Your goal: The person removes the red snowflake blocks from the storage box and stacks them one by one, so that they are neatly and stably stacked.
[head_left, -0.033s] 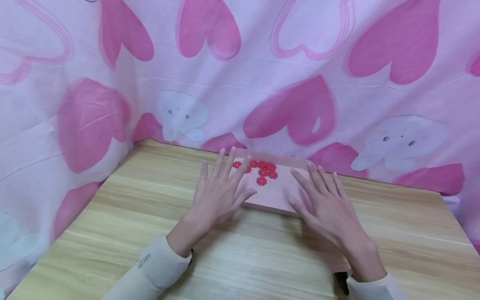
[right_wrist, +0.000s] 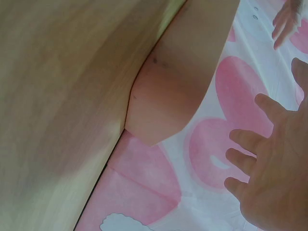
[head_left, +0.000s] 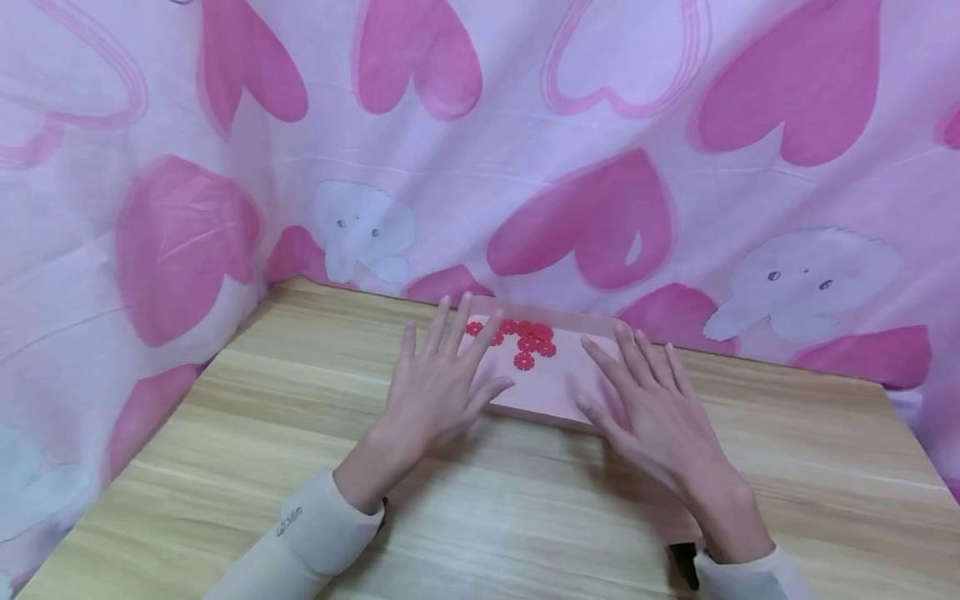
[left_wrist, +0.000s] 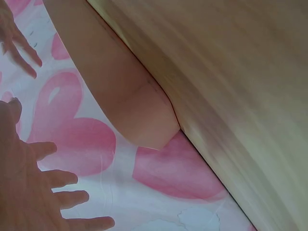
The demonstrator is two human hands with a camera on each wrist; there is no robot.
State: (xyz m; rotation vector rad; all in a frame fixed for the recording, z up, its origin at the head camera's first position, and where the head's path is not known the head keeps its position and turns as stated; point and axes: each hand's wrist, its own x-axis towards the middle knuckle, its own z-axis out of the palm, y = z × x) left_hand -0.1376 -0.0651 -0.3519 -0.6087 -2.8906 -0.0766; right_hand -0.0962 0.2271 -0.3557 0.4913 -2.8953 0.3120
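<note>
A shallow pink tray lies toward the back of the table, with several red notched discs clustered in its left and middle part. My left hand, fingers spread, hovers over the tray's left end and overlaps it in the head view. Over the right end is my right hand, its fingers also extended and holding nothing. In the left wrist view the left hand appears apart from the tray's outer wall. The right wrist view likewise shows space between the right hand and the tray wall.
The wood-grain table extends in front of the tray and to both sides. A pink and white curtain printed with hearts hangs along the table's back and left edges, close behind the tray.
</note>
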